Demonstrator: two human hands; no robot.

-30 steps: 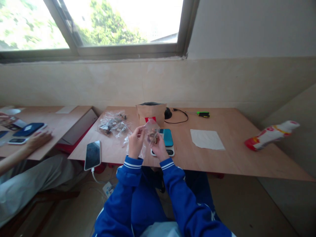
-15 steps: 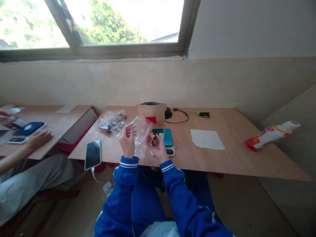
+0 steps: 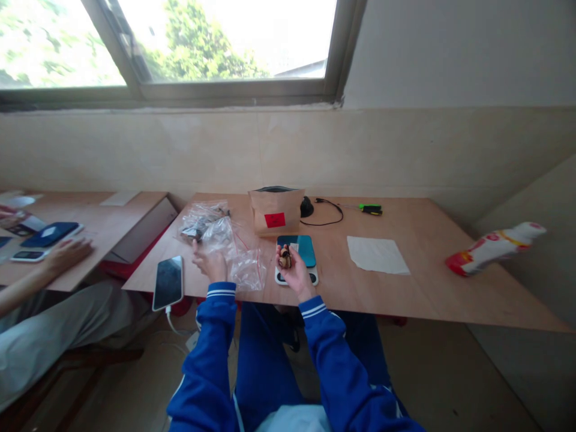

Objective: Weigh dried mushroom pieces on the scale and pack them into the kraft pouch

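My right hand (image 3: 297, 275) is palm up over the front of a kitchen scale (image 3: 306, 249) with a teal top. Its curled fingers hold a small bundle of brown, curled pieces with dark edges (image 3: 285, 257); their exact kind is unclear. To the left, my left hand (image 3: 211, 264) is open, fingers apart, beside clear zip bags (image 3: 218, 233). Nothing shows in its grasp. A flat clear zip bag (image 3: 247, 271) lies between my hands. Dark small items show inside the bag pile (image 3: 193, 233) past my left fingertips.
Behind the scale stands a brown paper pouch (image 3: 276, 210) with a red label. A black cable (image 3: 335, 217), screwdriver (image 3: 371, 209), white paper sheet (image 3: 378, 255) and bottle (image 3: 490, 247) lie rightward. A charging phone (image 3: 168, 283) overhangs the front edge. Another person's hand (image 3: 69, 255) rests leftward.
My left hand has let go of the raised clear bag and moved left and down to the bag pile. The bag now lies on the table. My right hand keeps the brown pieces, shifted slightly right.
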